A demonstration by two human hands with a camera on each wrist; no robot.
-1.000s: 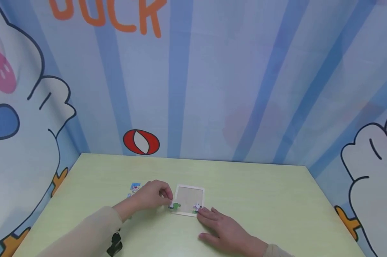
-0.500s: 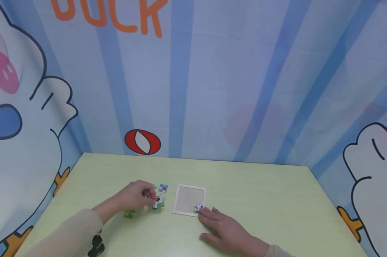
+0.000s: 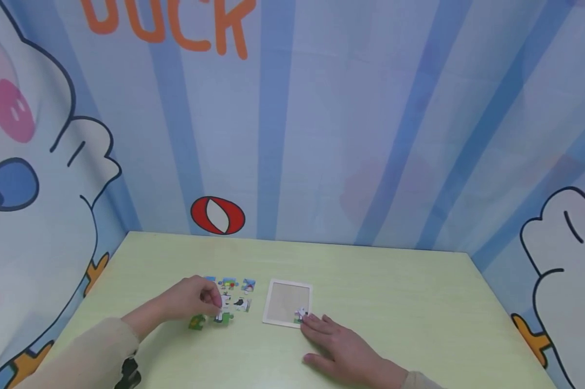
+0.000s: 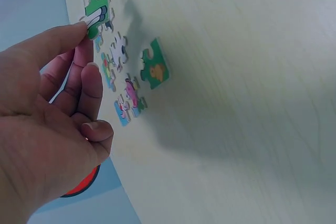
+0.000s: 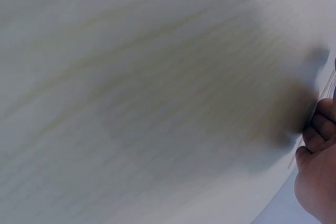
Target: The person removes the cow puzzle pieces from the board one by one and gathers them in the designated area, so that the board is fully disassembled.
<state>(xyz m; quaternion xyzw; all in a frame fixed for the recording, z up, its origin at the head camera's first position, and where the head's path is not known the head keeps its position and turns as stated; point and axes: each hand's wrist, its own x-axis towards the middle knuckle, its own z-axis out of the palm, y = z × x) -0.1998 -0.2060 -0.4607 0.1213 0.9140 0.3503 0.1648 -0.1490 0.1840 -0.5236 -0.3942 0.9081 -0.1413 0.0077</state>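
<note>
My left hand [image 3: 193,299] pinches a green and white jigsaw piece [image 4: 98,16] between thumb and fingertip, raised over the loose pieces. The other fingers curl inward in the left wrist view. To the right lies a square puzzle tray [image 3: 267,303] with a pale rim. In its lower right corner sits one piece with a white animal [image 3: 300,313]. My right hand [image 3: 342,347] lies with its fingers extended, fingertips touching that corner. In the right wrist view only part of the right hand [image 5: 319,166] shows, at the right edge.
Several loose jigsaw pieces [image 3: 242,304] lie left of the tray, partly hidden by the left hand. A green piece with a brown animal [image 4: 156,70] lies nearest the person. The pale table [image 3: 394,292] ends at a blue striped backdrop [image 3: 311,162].
My left hand has moved left from beside the tray's lower left side to above the loose pieces, carrying the jigsaw piece. The right hand has stayed at the tray's corner.
</note>
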